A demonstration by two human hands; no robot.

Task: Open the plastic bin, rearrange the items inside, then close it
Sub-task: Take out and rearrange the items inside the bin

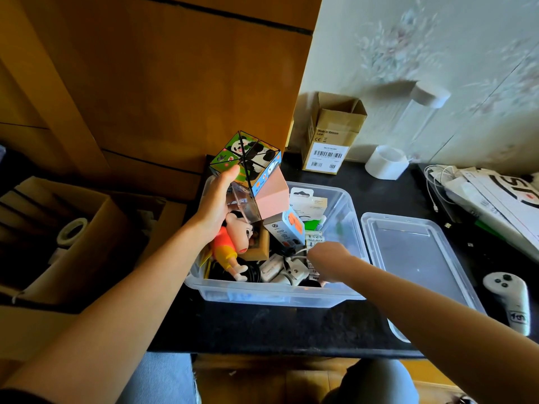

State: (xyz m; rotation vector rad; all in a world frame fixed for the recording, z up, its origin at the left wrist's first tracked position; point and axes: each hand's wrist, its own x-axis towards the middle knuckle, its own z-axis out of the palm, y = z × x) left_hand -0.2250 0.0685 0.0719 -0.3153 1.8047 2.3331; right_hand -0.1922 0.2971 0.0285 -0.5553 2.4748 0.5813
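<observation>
A: Clear plastic bin [274,295] sat open on the black bench [291,325], lid [414,258] lying flat just right of it.
B: Hands?
A: Left hand [217,205] was raised over the bin's left rim, fingers curled round a stack: panda cube [248,158], pink box [272,199], a clear case under them.
B: Right?
A: Right hand [329,262] was down inside the bin at the right side. Fingers were hidden behind the back of the hand; couldn't tell if they held anything. A white cable [297,253] ran right by them.
B: Contents?
A: Doll [233,243] in red shirt and yellow shorts lay at the left, white adapters [280,271] at front, small boxes packed toward the back.
B: Around it?
A: Cardboard box [329,135] and tape roll [386,163] stood behind the bin, white controller [509,298] right of the lid.
</observation>
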